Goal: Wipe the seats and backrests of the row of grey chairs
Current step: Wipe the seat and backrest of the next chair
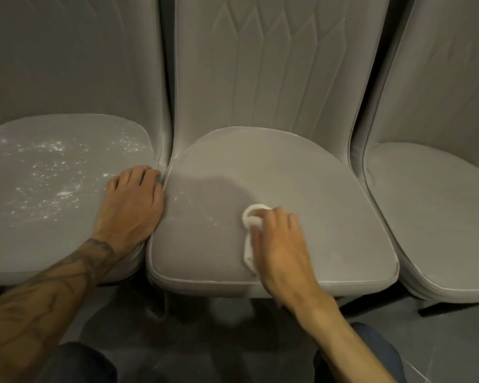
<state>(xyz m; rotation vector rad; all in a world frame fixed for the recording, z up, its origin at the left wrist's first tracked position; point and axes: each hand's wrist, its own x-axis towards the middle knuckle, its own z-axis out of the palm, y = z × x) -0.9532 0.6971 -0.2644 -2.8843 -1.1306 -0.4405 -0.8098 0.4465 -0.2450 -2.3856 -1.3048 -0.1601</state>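
Grey seats (302, 189) abreast — white specks (53, 172) on the left seat (67, 244) — dark floor (205, 341).

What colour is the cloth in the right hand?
White; the cloth shows best in the head view.

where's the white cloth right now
In the head view, the small white cloth lies on the middle grey chair's padded seat, right of centre toward the front edge, held under the right hand.
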